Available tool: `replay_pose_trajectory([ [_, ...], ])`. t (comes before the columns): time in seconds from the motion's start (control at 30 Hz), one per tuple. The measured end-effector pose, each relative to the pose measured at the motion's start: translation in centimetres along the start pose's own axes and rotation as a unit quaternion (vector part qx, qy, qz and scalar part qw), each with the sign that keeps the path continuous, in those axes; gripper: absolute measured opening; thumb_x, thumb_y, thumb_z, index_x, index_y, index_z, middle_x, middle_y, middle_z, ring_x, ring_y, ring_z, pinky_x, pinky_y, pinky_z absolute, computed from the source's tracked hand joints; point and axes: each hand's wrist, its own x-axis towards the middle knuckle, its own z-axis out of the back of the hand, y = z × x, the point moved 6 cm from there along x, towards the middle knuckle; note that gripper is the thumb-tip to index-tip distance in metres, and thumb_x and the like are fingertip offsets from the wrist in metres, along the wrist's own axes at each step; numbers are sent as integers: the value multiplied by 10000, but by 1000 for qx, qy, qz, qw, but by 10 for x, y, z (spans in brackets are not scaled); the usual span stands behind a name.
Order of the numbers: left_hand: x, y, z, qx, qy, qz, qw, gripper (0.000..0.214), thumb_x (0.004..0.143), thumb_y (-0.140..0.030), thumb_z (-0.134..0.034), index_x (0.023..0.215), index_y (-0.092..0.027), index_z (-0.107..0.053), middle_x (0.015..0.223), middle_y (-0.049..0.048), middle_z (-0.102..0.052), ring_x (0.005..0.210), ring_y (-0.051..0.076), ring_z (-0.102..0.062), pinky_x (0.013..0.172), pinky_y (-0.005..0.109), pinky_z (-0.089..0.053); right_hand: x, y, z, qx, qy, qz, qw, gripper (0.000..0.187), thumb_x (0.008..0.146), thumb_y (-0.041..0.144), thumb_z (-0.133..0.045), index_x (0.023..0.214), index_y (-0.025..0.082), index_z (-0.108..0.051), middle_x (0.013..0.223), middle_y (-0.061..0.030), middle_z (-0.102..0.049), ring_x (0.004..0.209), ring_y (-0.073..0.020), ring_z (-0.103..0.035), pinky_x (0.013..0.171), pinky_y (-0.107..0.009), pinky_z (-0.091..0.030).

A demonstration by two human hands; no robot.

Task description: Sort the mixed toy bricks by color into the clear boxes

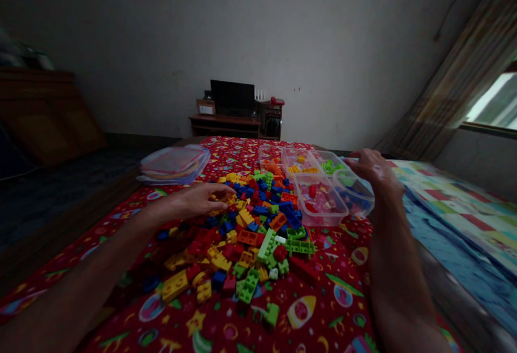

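Firstly, one loose green brick (pixel 272 314), lying toward the near edge of the red cloth (pixel 230 333), apart from the rest. One pile of toy bricks (pixel 266 245), mixed yellow, red, blue, orange and green, heaped across the middle of the cloth. One left hand (pixel 202 198), at the pile's left side, thumb and fingers moderately parted, yellow bricks showing at the gap; whether it gripped one could not be told. One front bin (pixel 325 218), clear, toward the cloth's right edge, containing red bricks. One round tub (pixel 365 208), clear, just beside it, with blue contents. One right hand (pixel 374 167), near the tub's right rim, fingers bent; its grip could not be made out. Behind these, toward the far right corner, three more clear compartments holding orange bricks (pixel 273 167), yellow bricks (pixel 309 170) and green bricks (pixel 332 167). One stack of plastic sheets or bags (pixel 173 164), at the cloth's left edge. Beyond the far edge, one dark monitor (pixel 233 97) on a brown desk (pixel 224 120).
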Motion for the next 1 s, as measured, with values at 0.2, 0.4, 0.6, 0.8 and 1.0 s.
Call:
replay_pose_trajectory([
  [0.2,1,-1,-7,14,-12,26,999,522,591,-399,-659,1091,-254,-692,1173,52,-678,1059,298,-622,931,362,-468,-17,78,-2,70,-31,136,988,309,877,301,-449,1021,186,-696,912,-117,-701,806,-205,-620,681,-290,-402],
  [0.4,4,-1,-5,15,-39,22,999,556,620,-472,-635,1114,-220,-679,1192,73,-665,1077,303,-613,955,378,-463,-76,180,-50,137,111,374,910,238,853,168,-475,960,165,-688,782,-73,-673,674,-143,-569,580,-243,-344],
  [0.6,9,6,-4,-19,-79,2,997,508,607,-446,-665,1067,-232,-690,1113,65,-696,1032,300,-624,908,400,-496,-107,208,-81,171,165,464,853,272,873,181,-530,1132,162,-608,974,-96,-672,854,-148,-595,693,-220,-394],
  [0.8,6,-3,-6,-4,-94,-9,995,451,694,-412,-587,1102,-239,-670,1146,46,-683,989,270,-638,874,354,-514,-96,199,-81,168,159,425,875,254,864,233,-551,1105,178,-610,850,-55,-668,722,-131,-565,608,-213,-338],
  [1.0,10,3,-4,15,-119,-15,993,471,722,-466,-552,1089,-196,-669,1128,85,-683,1006,283,-628,899,404,-498,-84,194,-77,229,143,395,878,201,827,94,-479,813,128,-677,686,-25,-625,602,-96,-491,559,-209,-305],
])
